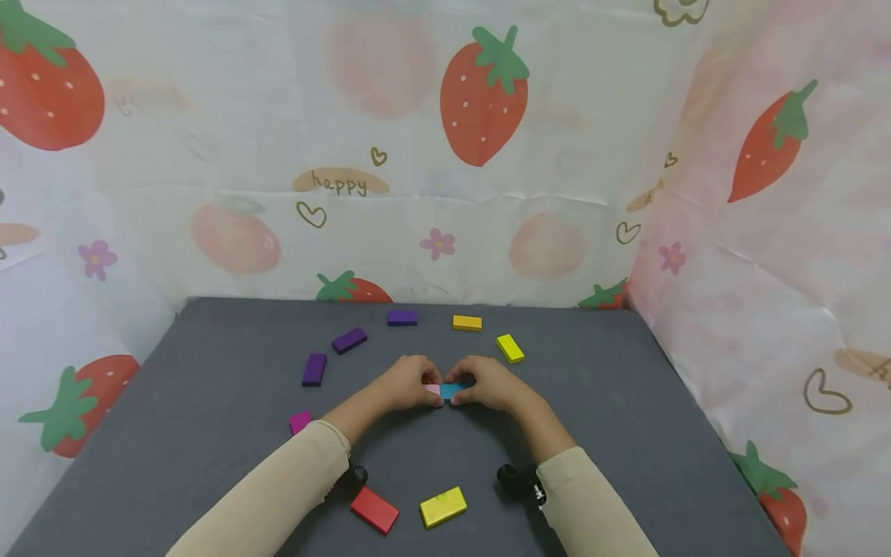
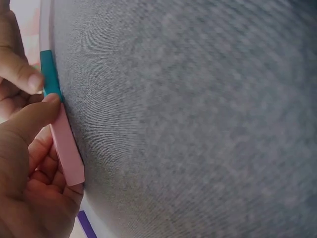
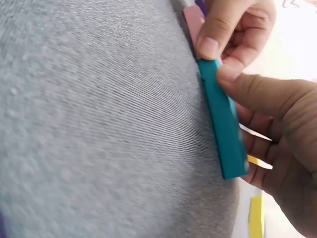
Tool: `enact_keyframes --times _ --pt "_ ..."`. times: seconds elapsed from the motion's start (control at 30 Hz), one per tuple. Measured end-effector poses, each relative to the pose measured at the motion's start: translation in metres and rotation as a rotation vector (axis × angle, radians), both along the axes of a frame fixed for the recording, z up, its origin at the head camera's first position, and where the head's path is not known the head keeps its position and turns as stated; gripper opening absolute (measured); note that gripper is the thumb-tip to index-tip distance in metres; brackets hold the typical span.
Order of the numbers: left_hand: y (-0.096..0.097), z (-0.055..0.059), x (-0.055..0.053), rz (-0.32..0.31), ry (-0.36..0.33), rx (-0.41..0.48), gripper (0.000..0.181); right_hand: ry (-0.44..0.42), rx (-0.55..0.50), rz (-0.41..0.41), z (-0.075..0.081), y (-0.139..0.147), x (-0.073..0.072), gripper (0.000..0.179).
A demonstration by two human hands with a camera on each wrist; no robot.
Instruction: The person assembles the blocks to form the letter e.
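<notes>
Pink block (image 2: 68, 148) and blue block (image 3: 224, 124), smooth oblongs, meet on ribbed gray fabric (image 1: 612, 387). Left hand (image 1: 409, 383) pinches pink; right hand (image 1: 489, 384) pinches blue.

You pinch a pale pink rectangular block (image 1: 432, 389) in your left hand (image 1: 404, 384) and a teal-blue rectangular block (image 1: 451, 391) in your right hand (image 1: 493, 384). They line up end to end, pink on the left, blue on the right, long sides running left to right, mid-tabletop (image 1: 445, 449); your fingers partly cover both.
</notes>
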State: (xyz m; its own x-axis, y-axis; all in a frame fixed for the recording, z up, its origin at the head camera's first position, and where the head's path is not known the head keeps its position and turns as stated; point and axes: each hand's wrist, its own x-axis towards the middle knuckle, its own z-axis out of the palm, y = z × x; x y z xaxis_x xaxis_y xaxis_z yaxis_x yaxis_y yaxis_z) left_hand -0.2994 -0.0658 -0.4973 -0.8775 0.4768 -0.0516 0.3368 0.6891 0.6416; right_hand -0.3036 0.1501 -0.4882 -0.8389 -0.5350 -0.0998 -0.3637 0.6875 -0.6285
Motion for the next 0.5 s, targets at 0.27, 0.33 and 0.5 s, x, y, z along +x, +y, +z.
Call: enact_keyframes --times 0.27,0.33,0.5 --pt "-0.001 0.0 0.002 0.004 0.018 0.004 0.023 0.1 -0.037 -0.075 0.018 0.014 -0.006 0.029" --pt "-0.001 0.001 0.002 0.01 0.023 0.002 0.023 0.144 -0.03 -0.103 0.022 0.02 -0.008 0.03" --pt "-0.001 -0.001 0.004 0.019 0.026 0.0 0.023 0.218 -0.021 -0.158 0.025 0.036 -0.014 0.032"
